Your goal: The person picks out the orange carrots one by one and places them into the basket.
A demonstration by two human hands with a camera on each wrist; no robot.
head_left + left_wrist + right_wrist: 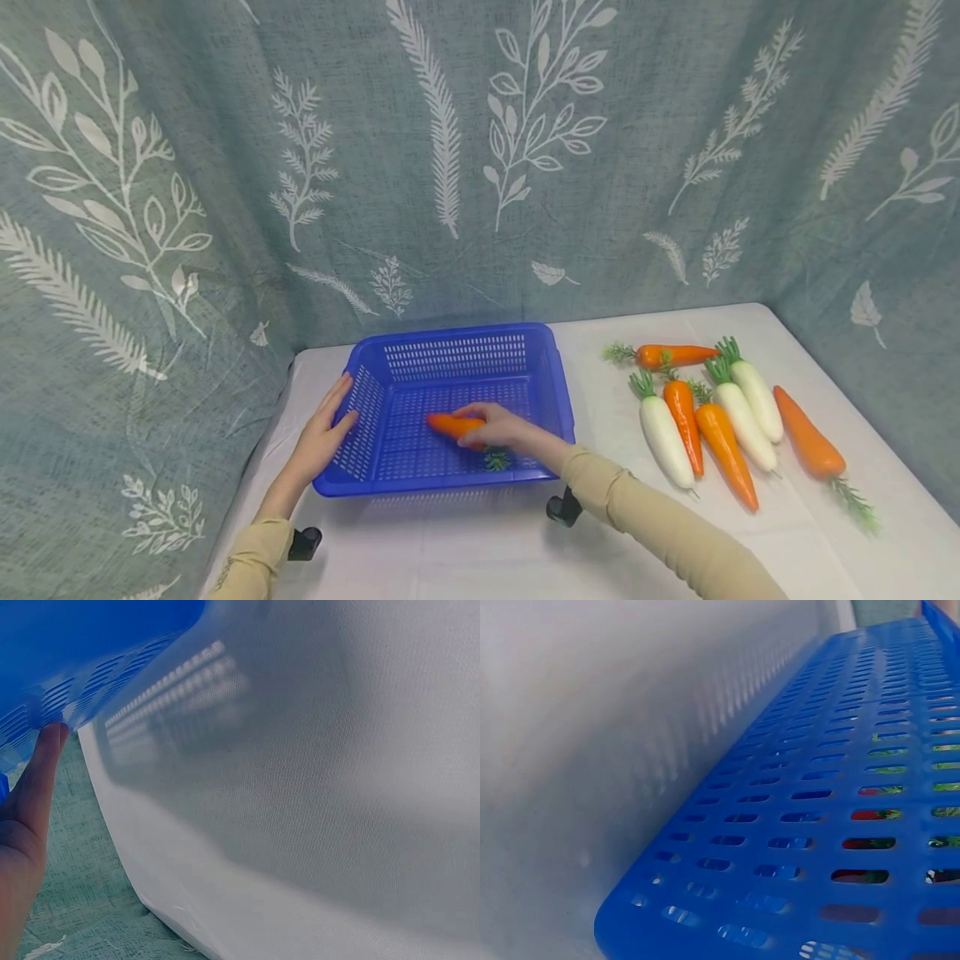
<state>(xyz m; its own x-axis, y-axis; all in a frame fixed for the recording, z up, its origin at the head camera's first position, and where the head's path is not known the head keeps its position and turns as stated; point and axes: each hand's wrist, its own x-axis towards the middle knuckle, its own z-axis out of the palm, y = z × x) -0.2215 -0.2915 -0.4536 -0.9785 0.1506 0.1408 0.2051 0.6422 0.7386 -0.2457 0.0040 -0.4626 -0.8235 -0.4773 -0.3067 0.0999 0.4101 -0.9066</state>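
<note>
A blue plastic basket (450, 483) with slotted walls stands on the white-covered table. Inside it, my right hand (495, 427) grips an orange carrot (448, 425) by its thick end, its green top hanging toward the near wall. My left hand (322, 437) lies against the basket's left side with straight fingers. From the left wrist, that hand (26, 825) shows a digit touching the slotted outer wall (97, 679). In the right wrist view the basket wall (795, 817) fills much of the frame and hides the right hand; bits of red and green show through its slots.
Right of the basket lie several white radishes (663, 437) and carrots (726, 450), one carrot (813, 442) near the table's right edge. A patterned grey-green curtain (465, 167) hangs behind and at both sides. The white tablecloth (420, 554) runs along the front.
</note>
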